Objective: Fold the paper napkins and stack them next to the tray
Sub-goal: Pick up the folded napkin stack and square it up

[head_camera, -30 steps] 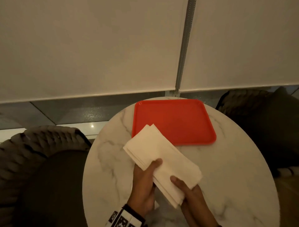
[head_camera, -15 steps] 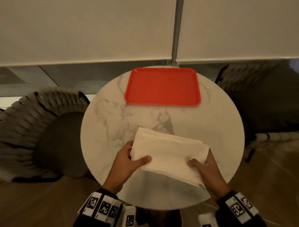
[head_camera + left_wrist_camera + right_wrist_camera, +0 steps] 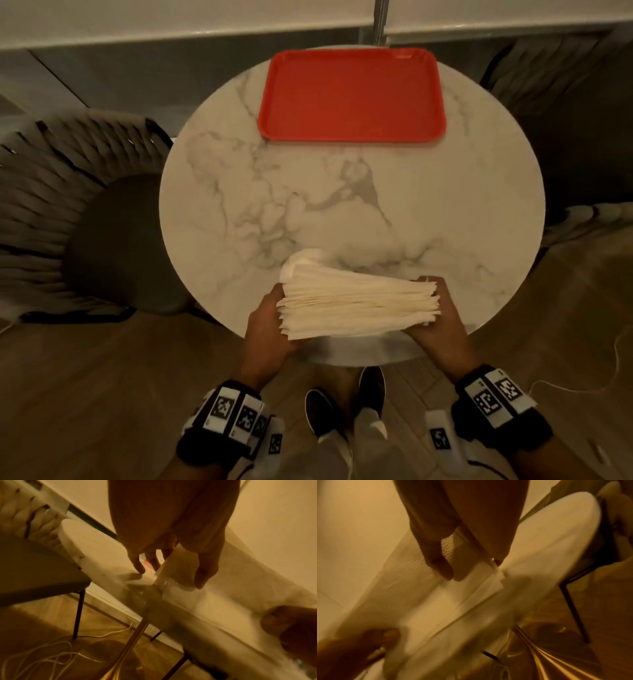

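A thick stack of cream paper napkins stands tipped on edge at the near rim of the round marble table, its layered edges facing me. My left hand grips its left end, thumb on one face and fingers on the other. At the other end my right hand clamps the stack, the thumb pressed on the embossed top sheet. A red tray lies bare at the table's far side, well apart from the stack.
A woven grey chair stands left of the table and a dark chair at the right. Wooden floor, my shoes and white cables lie below. Bare marble separates the napkins from the tray.
The napkin stack has come toward me from beside the tray to the near rim and turned from lying flat to standing on edge. Both hands kept their hold; the view has tilted downward.
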`<state>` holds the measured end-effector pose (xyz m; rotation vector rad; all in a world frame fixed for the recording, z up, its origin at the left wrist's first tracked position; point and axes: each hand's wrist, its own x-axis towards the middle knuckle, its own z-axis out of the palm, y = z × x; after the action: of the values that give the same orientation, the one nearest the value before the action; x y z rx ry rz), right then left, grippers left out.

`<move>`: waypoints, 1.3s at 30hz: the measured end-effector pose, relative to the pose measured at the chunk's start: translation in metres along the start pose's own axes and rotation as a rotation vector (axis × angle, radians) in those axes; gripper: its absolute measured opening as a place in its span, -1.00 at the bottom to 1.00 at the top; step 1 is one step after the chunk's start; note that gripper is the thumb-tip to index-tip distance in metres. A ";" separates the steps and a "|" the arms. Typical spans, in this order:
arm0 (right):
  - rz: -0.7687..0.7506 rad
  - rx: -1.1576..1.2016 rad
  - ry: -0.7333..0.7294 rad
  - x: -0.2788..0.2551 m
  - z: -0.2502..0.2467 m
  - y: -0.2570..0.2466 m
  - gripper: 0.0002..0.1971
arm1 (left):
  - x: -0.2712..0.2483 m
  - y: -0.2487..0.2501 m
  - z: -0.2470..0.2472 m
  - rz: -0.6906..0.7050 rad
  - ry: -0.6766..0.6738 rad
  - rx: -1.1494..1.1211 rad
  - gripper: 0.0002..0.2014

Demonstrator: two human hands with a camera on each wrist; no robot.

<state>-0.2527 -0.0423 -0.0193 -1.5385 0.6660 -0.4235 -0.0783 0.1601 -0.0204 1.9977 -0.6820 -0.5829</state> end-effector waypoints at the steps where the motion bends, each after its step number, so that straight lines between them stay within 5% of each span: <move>1: 0.030 -0.004 0.002 -0.002 0.002 0.005 -0.32 | -0.001 -0.004 0.001 -0.012 -0.004 0.002 -0.68; 3: 0.058 -0.036 0.005 -0.001 0.004 0.009 -0.40 | -0.002 -0.007 0.003 -0.012 0.005 -0.016 -0.80; 6: 0.043 -0.022 0.066 0.004 0.007 0.005 -0.45 | -0.005 -0.003 0.004 -0.018 0.004 -0.053 -0.59; 12: 0.267 -0.030 -0.058 0.010 -0.004 -0.007 -0.07 | 0.001 0.029 -0.020 -0.085 0.002 -0.206 -0.40; 15: 0.021 -0.405 -0.074 0.008 -0.018 -0.040 0.21 | 0.012 0.074 -0.048 0.095 -0.153 0.006 -0.57; 18: -0.243 -0.619 -0.237 0.005 0.000 -0.089 0.35 | 0.020 0.120 -0.058 0.343 -0.339 0.399 -0.67; 21: -0.389 -0.640 -0.290 0.008 0.030 -0.102 0.10 | 0.029 0.147 -0.057 0.470 -0.358 0.642 -0.60; 23: -0.279 -0.415 -0.244 0.008 0.035 -0.101 -0.07 | 0.034 0.157 -0.056 0.493 -0.326 0.624 -0.59; 29: -0.139 -0.239 -0.230 -0.004 0.031 -0.093 -0.08 | 0.038 0.165 -0.058 0.372 -0.273 0.551 -0.58; 32: -0.085 -0.189 -0.077 -0.004 0.036 -0.083 -0.12 | 0.037 0.165 -0.054 0.347 -0.260 0.499 -0.51; 36: -0.036 0.032 0.078 0.001 0.030 -0.077 -0.31 | 0.031 0.139 -0.047 0.143 -0.136 -0.119 -0.24; 39: -0.042 0.093 0.097 0.003 0.031 -0.080 -0.33 | 0.010 0.110 -0.014 0.014 -0.209 -0.273 -0.19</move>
<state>-0.2183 -0.0214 0.0569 -1.4526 0.6810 -0.5561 -0.0877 0.1155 0.0816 1.6920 -0.6999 -0.8382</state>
